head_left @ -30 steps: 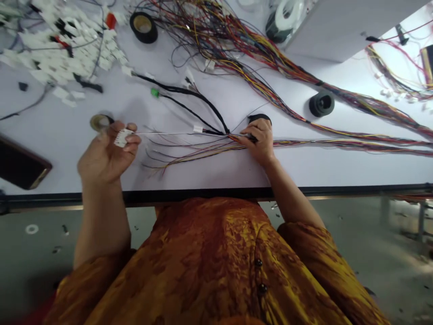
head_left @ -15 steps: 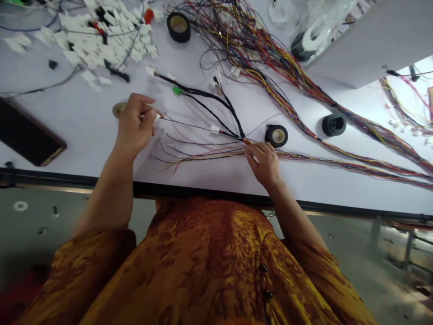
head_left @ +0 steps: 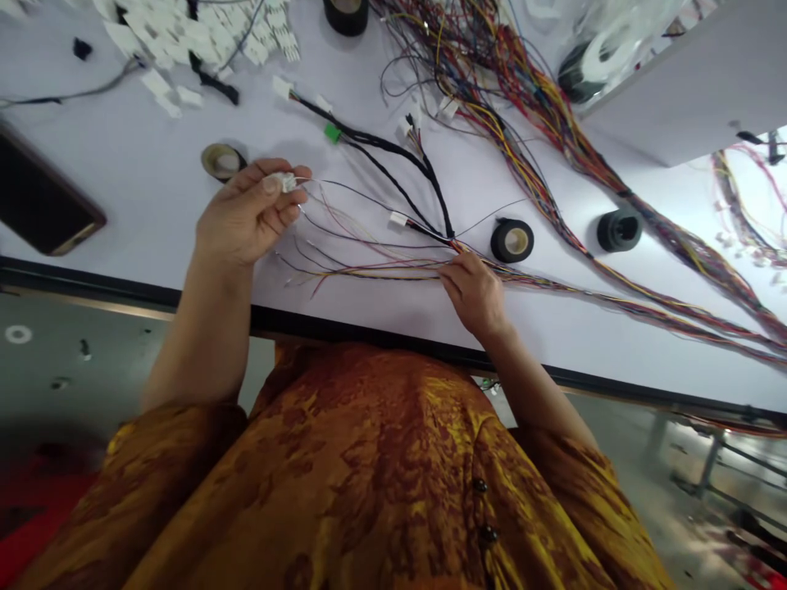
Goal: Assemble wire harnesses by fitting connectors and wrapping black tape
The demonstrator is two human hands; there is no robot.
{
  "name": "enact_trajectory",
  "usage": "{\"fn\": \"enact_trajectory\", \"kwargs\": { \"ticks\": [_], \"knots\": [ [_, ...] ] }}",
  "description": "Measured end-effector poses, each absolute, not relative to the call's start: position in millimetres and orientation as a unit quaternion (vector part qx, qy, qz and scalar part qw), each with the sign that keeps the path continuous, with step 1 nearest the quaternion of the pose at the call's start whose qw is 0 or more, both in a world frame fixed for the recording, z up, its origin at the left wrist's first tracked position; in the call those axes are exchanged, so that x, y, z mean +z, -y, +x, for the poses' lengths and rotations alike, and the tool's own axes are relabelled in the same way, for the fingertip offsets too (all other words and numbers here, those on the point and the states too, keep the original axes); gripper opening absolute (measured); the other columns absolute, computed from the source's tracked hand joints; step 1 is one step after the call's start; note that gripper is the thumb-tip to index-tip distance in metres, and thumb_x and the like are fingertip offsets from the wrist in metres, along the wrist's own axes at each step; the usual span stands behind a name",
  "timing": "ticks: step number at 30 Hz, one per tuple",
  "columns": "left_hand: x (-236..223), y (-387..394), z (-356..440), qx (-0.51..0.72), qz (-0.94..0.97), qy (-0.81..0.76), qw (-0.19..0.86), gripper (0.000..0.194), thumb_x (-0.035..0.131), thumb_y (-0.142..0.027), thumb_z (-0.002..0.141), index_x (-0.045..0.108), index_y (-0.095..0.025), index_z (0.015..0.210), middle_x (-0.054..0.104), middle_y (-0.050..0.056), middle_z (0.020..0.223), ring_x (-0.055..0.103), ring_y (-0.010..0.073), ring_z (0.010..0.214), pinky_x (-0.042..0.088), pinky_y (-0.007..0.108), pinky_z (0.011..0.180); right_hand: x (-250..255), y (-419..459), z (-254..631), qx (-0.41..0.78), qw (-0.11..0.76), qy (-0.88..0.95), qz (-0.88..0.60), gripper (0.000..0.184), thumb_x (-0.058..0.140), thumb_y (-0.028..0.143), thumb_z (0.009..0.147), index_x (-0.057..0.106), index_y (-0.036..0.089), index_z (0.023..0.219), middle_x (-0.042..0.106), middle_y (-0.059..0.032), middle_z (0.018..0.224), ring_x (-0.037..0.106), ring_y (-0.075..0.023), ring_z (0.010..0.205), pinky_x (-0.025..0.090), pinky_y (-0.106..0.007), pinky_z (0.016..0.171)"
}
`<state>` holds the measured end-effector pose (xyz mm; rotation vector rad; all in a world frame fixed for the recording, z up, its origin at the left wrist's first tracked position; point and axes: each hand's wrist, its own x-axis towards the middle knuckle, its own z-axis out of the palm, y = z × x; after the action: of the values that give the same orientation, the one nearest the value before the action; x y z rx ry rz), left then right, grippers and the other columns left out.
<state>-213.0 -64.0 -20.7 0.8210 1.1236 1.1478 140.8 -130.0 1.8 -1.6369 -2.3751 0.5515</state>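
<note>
Left hand [head_left: 243,209]: white connector [head_left: 285,182] gripped by fingertips, left of the loose wires [head_left: 362,269].
Right hand [head_left: 476,291]: wire bundle [head_left: 544,284] pinched.
Tape roll [head_left: 500,240]: placed just beyond right hand.
Phone [head_left: 46,192]: laid at left.
Markings: cannot be read.

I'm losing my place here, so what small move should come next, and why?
Perhaps use your right hand to lift one loose wire towards the connector. Your left hand holds that connector with wire at it, while several wire ends lie free nearby and your right fingers are at the bundle.
</note>
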Motion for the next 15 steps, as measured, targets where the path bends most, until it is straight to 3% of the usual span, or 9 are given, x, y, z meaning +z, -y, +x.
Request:
{"fn": "enact_trajectory", "kwargs": {
  "ticks": [5, 8, 12, 15],
  "knots": [
    [-17.0, 70.6, -200.0, 0.52, 0.385, -0.504, 0.572, 0.051, 0.077, -0.058, 0.072, 0.056, -0.025, 0.104, 0.074, -0.01, 0.092, 0.067, 0.008, 0.077, 0.051, 0.024, 0.059, 0.1, 116.8, 121.3, 0.169, 0.028, 0.835, -0.522, 0.026, 0.047, 0.024, 0.096, 0.072, 0.021, 0.088, 0.069, -0.0081, 0.097, 0.058, -0.0205, 0.086, 0.043, -0.033, 0.075],
    [-25.3, 69.5, -196.7, 0.527, 0.387, -0.521, 0.549, 0.054, 0.074, -0.067, 0.071, 0.054, -0.023, 0.096, 0.074, -0.012, 0.085, 0.067, 0.0073, 0.076, 0.05, 0.023, 0.059, 0.1, 112.0, 111.7, 0.146, 0.006, 0.87, -0.472, 0.03, 0.044, 0.021, 0.098, 0.07, 0.02, 0.084, 0.068, -0.0086, 0.095, 0.057, -0.0205, 0.085, 0.042, -0.034, 0.076],
    [-44.8, 63.1, -196.4, 0.537, 0.372, -0.542, 0.53, 0.067, 0.07, -0.079, 0.063, 0.048, -0.022, 0.091, 0.068, -0.016, 0.076, 0.063, 0.0042, 0.067, 0.048, 0.024, 0.056, 3.3, 111.8, 104.9, 0.16, -0.001, 0.893, -0.421, 0.027, 0.045, 0.026, 0.099, 0.07, 0.018, 0.093, 0.066, -0.0112, 0.099, 0.056, -0.0238, 0.093, 0.041, -0.036, 0.08],
    [-56.4, 57.6, -199.3, 0.538, 0.38, -0.535, 0.529, 0.067, 0.064, -0.081, 0.068, 0.045, -0.022, 0.093, 0.066, -0.015, 0.076, 0.06, 0.003, 0.065, 0.046, 0.025, 0.054, 4.3, 113.6, 101.2, 0.163, -0.01, 0.897, -0.41, 0.026, 0.046, 0.026, 0.098, 0.069, 0.018, 0.092, 0.065, -0.0118, 0.101, 0.056, -0.0247, 0.095, 0.04, -0.036, 0.078]
  ]
}}
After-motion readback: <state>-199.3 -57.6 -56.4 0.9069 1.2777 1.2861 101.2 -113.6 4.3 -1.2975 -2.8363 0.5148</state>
